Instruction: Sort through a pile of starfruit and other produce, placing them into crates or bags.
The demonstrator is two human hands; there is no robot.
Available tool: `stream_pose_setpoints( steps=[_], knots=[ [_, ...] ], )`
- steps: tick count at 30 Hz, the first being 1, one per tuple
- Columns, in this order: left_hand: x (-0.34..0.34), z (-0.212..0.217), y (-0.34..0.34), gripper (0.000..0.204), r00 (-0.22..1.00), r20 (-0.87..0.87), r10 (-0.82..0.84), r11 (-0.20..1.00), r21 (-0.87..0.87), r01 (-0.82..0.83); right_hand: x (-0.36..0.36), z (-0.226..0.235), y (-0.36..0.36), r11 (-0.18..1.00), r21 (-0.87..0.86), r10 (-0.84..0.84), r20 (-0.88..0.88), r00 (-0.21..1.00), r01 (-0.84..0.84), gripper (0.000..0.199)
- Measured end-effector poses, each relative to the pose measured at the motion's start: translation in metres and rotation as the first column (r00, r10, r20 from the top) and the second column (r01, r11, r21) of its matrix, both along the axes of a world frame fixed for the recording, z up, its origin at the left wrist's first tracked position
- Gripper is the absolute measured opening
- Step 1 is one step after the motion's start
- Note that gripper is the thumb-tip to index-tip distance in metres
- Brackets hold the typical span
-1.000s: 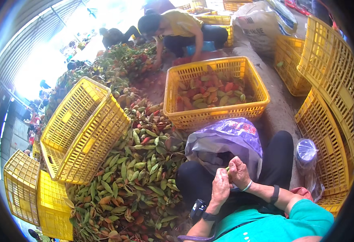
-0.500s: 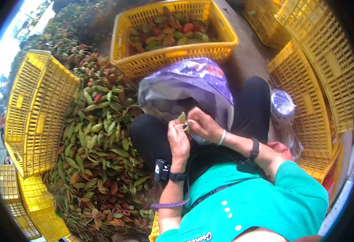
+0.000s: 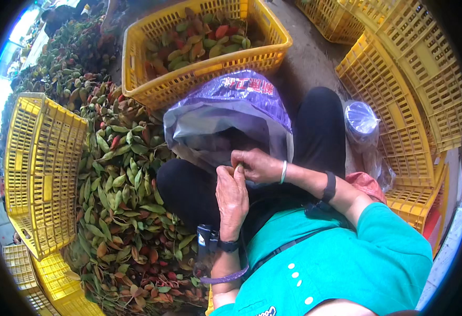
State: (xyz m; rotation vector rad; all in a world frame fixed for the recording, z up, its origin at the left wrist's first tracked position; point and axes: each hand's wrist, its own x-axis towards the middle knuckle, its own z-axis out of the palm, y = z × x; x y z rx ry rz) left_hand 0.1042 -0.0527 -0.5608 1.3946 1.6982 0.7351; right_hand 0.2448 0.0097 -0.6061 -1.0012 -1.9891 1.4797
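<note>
My left hand [image 3: 232,197] and my right hand [image 3: 259,166] meet over my lap, fingertips together. Pinched between them is a small green pod-like piece [image 3: 240,167], almost wholly hidden by the fingers. Just beyond the hands a purple-and-white plastic sack [image 3: 189,118] gapes toward me between my knees; its inside is dark. On the left lies a large heap of pods and leaves [image 3: 120,195], green, brown and red.
A yellow crate [image 3: 204,68] partly filled with red and green pods [image 3: 199,45] stands beyond the sack. Another yellow crate [image 3: 44,174] is tipped at the left. Stacked yellow crates [image 3: 394,105] line the right, beside a plastic-wrapped container [image 3: 361,118].
The green piece, plainly seen above my fingers before, is now mostly covered as my hands have closed together. The whole view has shifted slightly.
</note>
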Motion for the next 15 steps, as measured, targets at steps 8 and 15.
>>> stream_pose_setpoints(
  steps=[8,15],
  knots=[
    [-0.012,0.028,-0.001,0.029,0.974,0.095,0.208,0.978,-0.027,-0.206,0.013,0.019,0.013,0.975,0.207,-0.067,0.633,0.771,-0.086,0.029],
    [-0.013,0.032,-0.011,0.031,0.714,0.691,0.113,0.989,-0.006,-0.151,0.008,0.069,0.012,0.974,0.209,-0.100,0.029,0.995,0.091,0.025]
  ],
)
